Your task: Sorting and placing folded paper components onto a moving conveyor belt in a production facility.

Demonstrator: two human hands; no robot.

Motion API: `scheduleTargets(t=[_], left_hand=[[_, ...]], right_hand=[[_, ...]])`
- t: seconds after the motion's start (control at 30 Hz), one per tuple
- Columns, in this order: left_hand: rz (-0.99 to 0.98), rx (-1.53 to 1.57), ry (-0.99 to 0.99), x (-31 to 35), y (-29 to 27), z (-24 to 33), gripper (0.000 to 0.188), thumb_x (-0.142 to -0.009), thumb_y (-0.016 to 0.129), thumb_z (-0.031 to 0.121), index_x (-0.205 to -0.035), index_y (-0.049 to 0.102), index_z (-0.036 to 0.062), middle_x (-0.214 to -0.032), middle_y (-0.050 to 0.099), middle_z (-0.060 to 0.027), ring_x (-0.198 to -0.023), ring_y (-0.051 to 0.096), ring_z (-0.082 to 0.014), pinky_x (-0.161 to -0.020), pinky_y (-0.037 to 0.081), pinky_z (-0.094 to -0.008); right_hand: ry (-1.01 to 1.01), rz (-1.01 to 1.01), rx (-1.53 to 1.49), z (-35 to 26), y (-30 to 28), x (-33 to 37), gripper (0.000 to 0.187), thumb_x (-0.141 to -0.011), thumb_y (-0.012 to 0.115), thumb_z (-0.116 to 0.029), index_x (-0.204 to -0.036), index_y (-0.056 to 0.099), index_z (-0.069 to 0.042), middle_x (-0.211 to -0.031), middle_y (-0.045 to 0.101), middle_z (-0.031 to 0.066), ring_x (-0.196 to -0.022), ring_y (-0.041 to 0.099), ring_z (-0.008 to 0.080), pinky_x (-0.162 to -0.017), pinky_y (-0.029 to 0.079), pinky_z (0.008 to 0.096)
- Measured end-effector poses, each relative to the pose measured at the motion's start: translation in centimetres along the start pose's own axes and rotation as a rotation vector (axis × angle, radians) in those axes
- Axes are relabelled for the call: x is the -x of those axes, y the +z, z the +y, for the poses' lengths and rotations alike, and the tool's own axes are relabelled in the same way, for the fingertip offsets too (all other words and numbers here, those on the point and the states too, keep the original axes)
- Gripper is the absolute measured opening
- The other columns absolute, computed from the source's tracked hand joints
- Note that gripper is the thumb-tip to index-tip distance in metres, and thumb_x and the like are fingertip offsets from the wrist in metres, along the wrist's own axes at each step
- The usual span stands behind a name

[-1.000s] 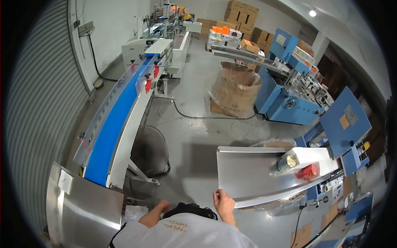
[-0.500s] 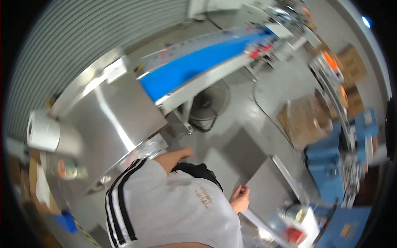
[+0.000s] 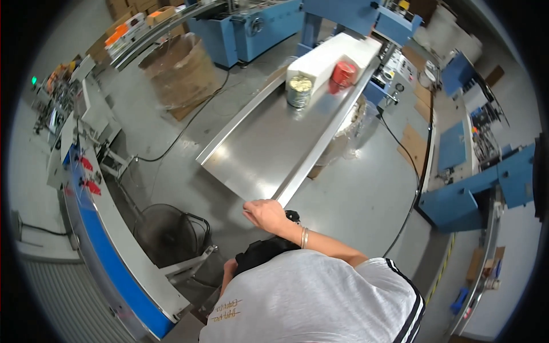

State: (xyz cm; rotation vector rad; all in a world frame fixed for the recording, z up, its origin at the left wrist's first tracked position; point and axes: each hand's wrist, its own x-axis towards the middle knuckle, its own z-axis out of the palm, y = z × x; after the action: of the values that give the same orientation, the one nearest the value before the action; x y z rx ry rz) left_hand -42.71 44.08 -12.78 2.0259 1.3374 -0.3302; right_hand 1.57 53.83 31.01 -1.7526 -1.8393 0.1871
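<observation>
Over the near corner of a long metal tray table (image 3: 251,146), my right hand (image 3: 266,216) has its fingers curled inward. What they hold, if anything, is hidden, and I cannot tell whether the hand touches the table's edge. A bracelet circles that wrist. Low beside my body, my left hand (image 3: 230,267) shows only in part, its fingers hidden. Toward the table's far end stand a green cylinder (image 3: 299,94) with a pale yellow top and a red roll (image 3: 343,74), in front of a white block (image 3: 329,52).
A blue conveyor belt (image 3: 117,260) runs along the left, with a floor fan (image 3: 166,233) beside it. A large plastic-lined carton (image 3: 180,68) stands at the back left. Blue machines (image 3: 269,31) fill the back and right. A black cable (image 3: 414,211) crosses the floor.
My view has swung to the right: the conveyor now lies at left and the tray table ahead. My right hand now hangs over the table's near corner; my left hand has become mostly hidden.
</observation>
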Motion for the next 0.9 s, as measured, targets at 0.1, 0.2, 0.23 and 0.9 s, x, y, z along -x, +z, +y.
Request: scheduleTargets(t=[0.1, 0.2, 0.23, 0.9], left_hand=[[-0.007, 0.055, 0.024, -2.4, -6.8, 8.5, 0.027, -0.084, 0.044, 0.027, -0.097, 0.062, 0.0116, -0.101, 0.061, -0.0151, -0.096, 0.056, -0.0350, -0.078, 0.047, -0.0433], [0.257, 0.258, 0.451, -8.2, -9.7, 12.4, 0.029, -0.085, 0.042, 0.028, -0.099, 0.062, 0.0120, -0.101, 0.061, -0.0141, -0.098, 0.055, -0.0353, -0.080, 0.046, -0.0425], [0.512, 0.429, 0.896, -9.4, -8.2, 10.4, 0.030, -0.085, 0.041, 0.028, -0.099, 0.062, 0.0122, -0.101, 0.061, -0.0134, -0.099, 0.054, -0.0357, -0.081, 0.046, -0.0418], [-0.160, -0.266, 0.099, -11.6, -6.8, 25.0, 0.031, -0.085, 0.041, 0.033, -0.097, 0.064, 0.0154, -0.100, 0.064, -0.0113, -0.096, 0.059, -0.0329, -0.078, 0.044, -0.0472]], right_hand=[[0.001, -0.043, 0.002, -0.1, 0.9, 0.6, 0.017, -0.081, 0.060, -0.023, -0.079, 0.051, -0.008, -0.068, 0.058, 0.0058, -0.063, 0.059, 0.0250, -0.052, 0.046, 0.0368], [-0.035, -0.059, -0.028, -0.9, 0.8, 0.5, 0.018, -0.080, 0.060, -0.025, -0.079, 0.052, -0.009, -0.071, 0.059, 0.0052, -0.065, 0.059, 0.0250, -0.053, 0.046, 0.0372], [-0.042, -0.053, -0.042, -1.2, 0.1, 0.4, 0.018, -0.080, 0.060, -0.025, -0.079, 0.052, -0.009, -0.071, 0.059, 0.0052, -0.065, 0.059, 0.0250, -0.053, 0.046, 0.0372], [0.098, -0.443, -0.905, 10.5, -9.1, 2.9, 0.019, -0.081, 0.065, -0.020, -0.094, 0.061, -0.007, -0.073, 0.061, 0.0028, -0.066, 0.056, 0.0119, -0.062, 0.046, 0.0261]])
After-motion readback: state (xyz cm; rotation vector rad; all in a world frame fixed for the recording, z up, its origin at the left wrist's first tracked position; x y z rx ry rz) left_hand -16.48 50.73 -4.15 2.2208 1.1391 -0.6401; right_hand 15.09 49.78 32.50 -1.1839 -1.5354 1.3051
